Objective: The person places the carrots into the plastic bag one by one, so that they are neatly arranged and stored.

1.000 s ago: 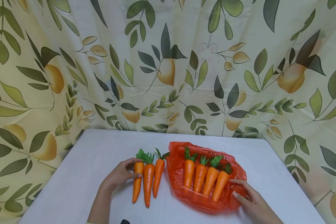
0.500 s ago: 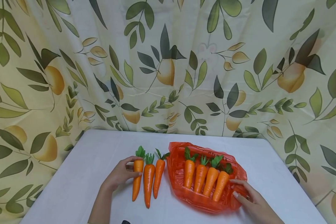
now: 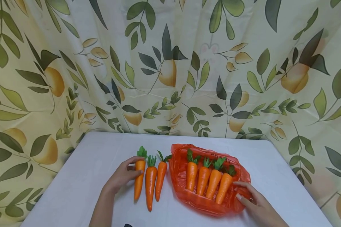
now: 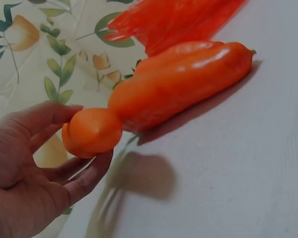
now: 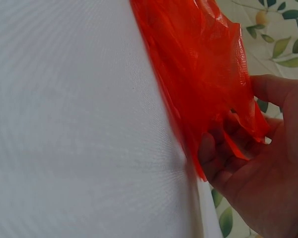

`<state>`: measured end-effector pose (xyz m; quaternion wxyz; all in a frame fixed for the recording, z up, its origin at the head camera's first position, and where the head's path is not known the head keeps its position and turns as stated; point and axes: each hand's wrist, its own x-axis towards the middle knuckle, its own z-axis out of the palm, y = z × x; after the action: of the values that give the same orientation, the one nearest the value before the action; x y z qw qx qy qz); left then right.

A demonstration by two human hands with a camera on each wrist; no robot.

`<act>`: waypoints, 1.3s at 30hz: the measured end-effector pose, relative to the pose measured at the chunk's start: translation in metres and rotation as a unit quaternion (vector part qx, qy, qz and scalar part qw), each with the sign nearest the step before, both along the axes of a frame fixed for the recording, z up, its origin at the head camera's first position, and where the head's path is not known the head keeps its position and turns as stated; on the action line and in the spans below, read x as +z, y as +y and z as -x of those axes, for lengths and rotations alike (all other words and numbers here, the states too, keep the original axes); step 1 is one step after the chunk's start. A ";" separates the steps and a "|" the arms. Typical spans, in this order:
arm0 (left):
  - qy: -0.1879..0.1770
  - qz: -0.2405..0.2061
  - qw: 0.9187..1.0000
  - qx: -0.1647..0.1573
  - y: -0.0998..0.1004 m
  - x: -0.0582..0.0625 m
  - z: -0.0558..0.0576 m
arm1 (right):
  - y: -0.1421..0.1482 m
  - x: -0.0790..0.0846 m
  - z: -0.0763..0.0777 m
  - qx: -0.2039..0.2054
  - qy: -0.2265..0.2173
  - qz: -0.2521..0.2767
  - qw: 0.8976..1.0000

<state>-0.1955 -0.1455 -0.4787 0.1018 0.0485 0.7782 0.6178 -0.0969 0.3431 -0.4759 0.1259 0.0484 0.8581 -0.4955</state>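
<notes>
My left hand (image 3: pixel 122 176) pinches the leftmost carrot (image 3: pixel 139 179) near its thick top, thumb on one side and fingers on the other. In the left wrist view that carrot (image 4: pixel 95 131) points its tip toward the camera and casts a shadow on the table. Right beside it lie two more carrots, a middle one (image 3: pixel 151 186) and a slimmer one (image 3: pixel 160 179). An open red plastic bag (image 3: pixel 200 201) lies to the right with several carrots (image 3: pixel 214 183) in a row, leafy tops away from me. My right hand (image 3: pixel 255 201) grips the bag's right edge (image 5: pixel 228 109) between thumb and fingers.
All of it lies on a white-covered table (image 3: pixel 102 151). A patterned curtain (image 3: pixel 170 78) with leaves and fruit hangs behind and at the sides. A small black object (image 3: pixel 128 225) shows at the bottom edge of the head view.
My left hand and its carrot have shifted slightly away from me, so the leaves and tip sit a little higher in view. The right hand and the bag have stayed put.
</notes>
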 end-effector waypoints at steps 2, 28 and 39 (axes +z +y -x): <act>0.001 -0.006 1.000 -0.002 0.001 0.003 0.000 | 0.001 0.000 0.000 0.002 0.001 -0.001 1.000; 0.009 0.036 0.999 0.017 0.012 0.034 0.003 | 0.001 -0.003 0.001 -0.007 0.000 0.017 1.000; 0.031 -0.010 0.999 -0.014 0.032 0.047 0.003 | 0.000 -0.001 0.001 -0.013 -0.003 0.015 1.000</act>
<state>-0.1988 -0.1138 -0.4322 0.0856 0.0796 0.7742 0.6221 -0.0977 0.3432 -0.4764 0.1224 0.0591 0.8495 -0.5098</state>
